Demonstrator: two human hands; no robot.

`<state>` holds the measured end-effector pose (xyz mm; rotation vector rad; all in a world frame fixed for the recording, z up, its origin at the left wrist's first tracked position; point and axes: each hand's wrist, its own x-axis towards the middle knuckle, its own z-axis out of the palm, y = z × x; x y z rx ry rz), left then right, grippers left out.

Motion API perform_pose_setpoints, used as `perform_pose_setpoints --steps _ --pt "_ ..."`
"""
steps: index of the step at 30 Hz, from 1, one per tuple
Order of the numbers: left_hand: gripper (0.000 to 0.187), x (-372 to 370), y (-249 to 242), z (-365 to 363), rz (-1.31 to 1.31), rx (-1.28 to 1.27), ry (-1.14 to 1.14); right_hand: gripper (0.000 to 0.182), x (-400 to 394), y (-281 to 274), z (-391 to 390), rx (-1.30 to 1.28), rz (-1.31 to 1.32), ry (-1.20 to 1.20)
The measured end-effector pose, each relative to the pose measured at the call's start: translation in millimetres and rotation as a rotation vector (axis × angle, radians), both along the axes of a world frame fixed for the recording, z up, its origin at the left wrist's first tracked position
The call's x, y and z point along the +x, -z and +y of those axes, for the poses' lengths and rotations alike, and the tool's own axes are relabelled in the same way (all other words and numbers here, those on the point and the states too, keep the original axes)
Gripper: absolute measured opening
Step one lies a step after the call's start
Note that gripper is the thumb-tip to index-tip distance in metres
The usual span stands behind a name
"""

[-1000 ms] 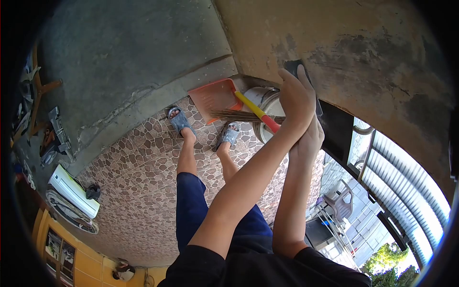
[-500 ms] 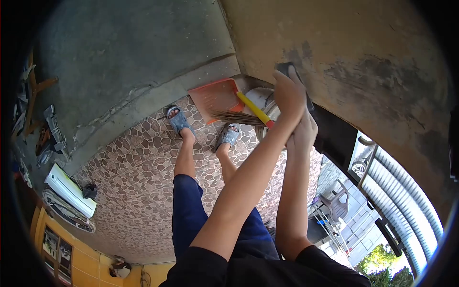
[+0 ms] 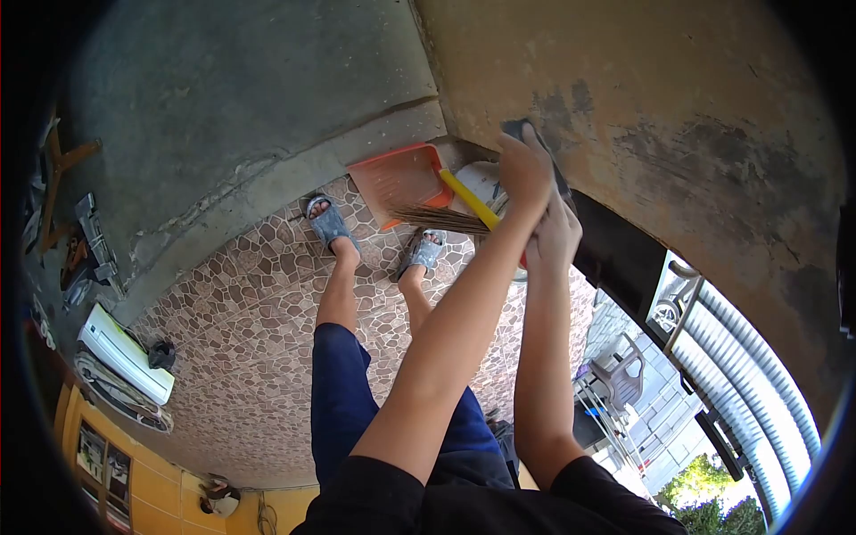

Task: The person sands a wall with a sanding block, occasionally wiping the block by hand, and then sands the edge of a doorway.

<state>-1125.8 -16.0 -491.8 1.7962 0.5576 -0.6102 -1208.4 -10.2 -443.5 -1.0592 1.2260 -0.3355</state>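
My left hand [image 3: 526, 171] is closed around a dark, flat, board-like tool [image 3: 514, 127] near the stained brown wall [image 3: 624, 98]. The tool's long edge shows beyond the fingers; its face and exact kind are hidden. Just below, my right hand [image 3: 556, 237] is closed at the tool's lower end, close to the left wrist, its fingertips partly covered. Behind the forearms, on the floor, are an orange dustpan [image 3: 397, 174] with a yellow handle [image 3: 468, 198] and a stick broom [image 3: 437, 217] whose bristles reach across the dustpan's edge.
Sandalled feet stand on the stone-patterned floor [image 3: 250, 357] beside a low concrete ledge [image 3: 267, 174]. A whitish round container [image 3: 481, 178] sits in the corner, partly hidden. A dark opening edge [image 3: 615, 254], corrugated metal [image 3: 744, 348] and a plastic chair [image 3: 621, 374] are at right.
Both hands and the tool have shifted slightly left in view, still together by the wall. The whole view has moved a little; the dustpan and broom keep their places on the floor.
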Motion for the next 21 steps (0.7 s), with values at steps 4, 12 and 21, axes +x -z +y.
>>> perform_pose_setpoints --steps 4,12,21 --pt "0.049 18.6 51.3 4.2 0.031 -0.037 0.026 0.029 30.2 32.8 7.4 -0.034 0.022 0.022" --pt "0.053 -10.6 -61.7 4.6 0.084 -0.129 -0.036 0.028 -2.2 -60.1 16.9 -0.176 0.024 0.042" --pt "0.05 7.6 -57.2 7.5 -0.036 -0.099 -0.004 0.03 21.3 -68.4 23.9 -0.163 0.022 0.065"
